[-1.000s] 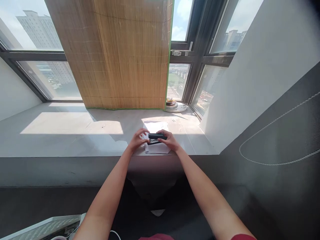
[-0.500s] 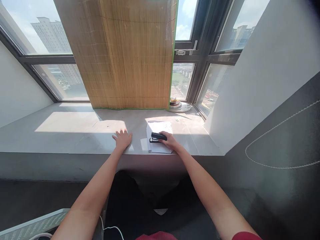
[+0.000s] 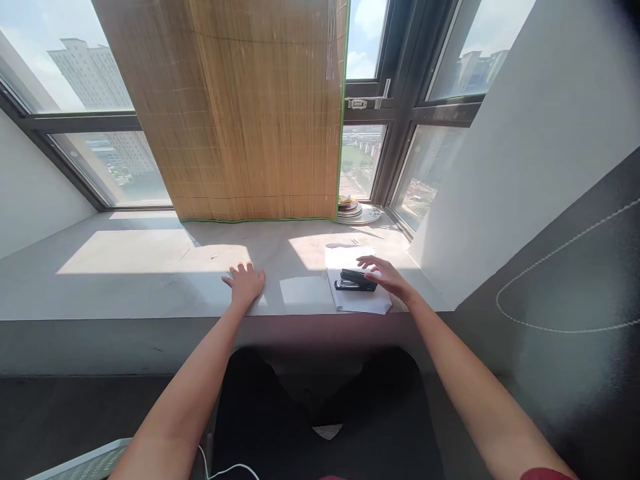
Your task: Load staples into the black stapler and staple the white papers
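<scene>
A black stapler [image 3: 355, 280] lies on a stack of white paper [image 3: 357, 301] near the front edge of the grey window ledge [image 3: 150, 287]. My right hand [image 3: 387, 275] rests just right of the stapler, fingers spread over its far end, touching it without gripping. My left hand [image 3: 246, 283] lies flat and open on the ledge, well left of the paper. A separate small white sheet [image 3: 300, 291] lies between my hands.
A bamboo blind [image 3: 240, 113] hangs over the middle window. Stacked plates [image 3: 353, 209] sit at the back right of the ledge by the window frame. A white wall [image 3: 500, 153] closes the ledge's right end. A white wire tray [image 3: 75, 463] shows at bottom left.
Both hands held the stapler over the paper. My left hand then let go and moved left onto the ledge. My right hand slid the paper and stapler to the right and loosened its grip.
</scene>
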`<state>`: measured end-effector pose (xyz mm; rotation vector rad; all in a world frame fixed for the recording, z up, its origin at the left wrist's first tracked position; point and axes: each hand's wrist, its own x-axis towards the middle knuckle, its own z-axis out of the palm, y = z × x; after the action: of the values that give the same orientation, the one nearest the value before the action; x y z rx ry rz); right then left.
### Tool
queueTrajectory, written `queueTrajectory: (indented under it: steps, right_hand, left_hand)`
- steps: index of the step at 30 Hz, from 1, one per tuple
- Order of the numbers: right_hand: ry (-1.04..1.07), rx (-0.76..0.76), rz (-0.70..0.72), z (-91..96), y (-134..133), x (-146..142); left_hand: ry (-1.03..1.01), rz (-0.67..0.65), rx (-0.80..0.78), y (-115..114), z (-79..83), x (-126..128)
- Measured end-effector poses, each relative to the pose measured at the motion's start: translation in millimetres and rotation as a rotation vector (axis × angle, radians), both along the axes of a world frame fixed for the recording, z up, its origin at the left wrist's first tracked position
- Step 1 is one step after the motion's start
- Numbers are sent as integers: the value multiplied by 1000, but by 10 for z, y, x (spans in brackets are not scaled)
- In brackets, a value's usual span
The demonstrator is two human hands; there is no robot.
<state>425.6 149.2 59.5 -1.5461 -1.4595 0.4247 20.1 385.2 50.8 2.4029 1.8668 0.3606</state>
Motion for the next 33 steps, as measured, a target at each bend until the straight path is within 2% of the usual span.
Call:
queueTrajectory:
  steps: [2,4,8,12,14,17,21,22,25,27,30,33]
  right_hand:
    - [-23,60,-168,57,254,151]
    - [-158,57,-282,65,565,264]
    - [-336,-67,-265,-83,1090,276]
    - [-263,-184,-284,-315,1320,131]
    - [-214,-163,-299,-403,1411,18]
    - [-179,-105,-267,-480,1646,-289]
    - [-151,1,-124,-449,2131,-987]
    - [-175,-22,-88,-414,2255,-1183]
    - [-368,-281,-57,-286,2556,-1714]
    - [-422,-342,-21,-217,2686,-1975]
    - [-435,-347,15,-153,2791,-2203]
    - [-435,-321,-7,-89,2791,-2232]
  left_hand:
    - [1,-2,2,-10,-12,8]
    - [3,-5,4,-17,-18,12]
    - [39,-54,-42,60,52,-103]
    - [100,-262,-128,265,158,-531]
    - [95,-178,-102,345,148,-784]
    - [60,-27,-88,377,63,-1023]
    - [46,-10,-85,327,0,-1041]
    - [49,-11,-84,314,3,-1025]
    - [62,-21,-101,290,28,-1002]
    - [71,-18,-96,283,39,-1007]
    - [72,-7,-81,279,43,-1016]
    - [66,-10,-94,274,45,-1013]
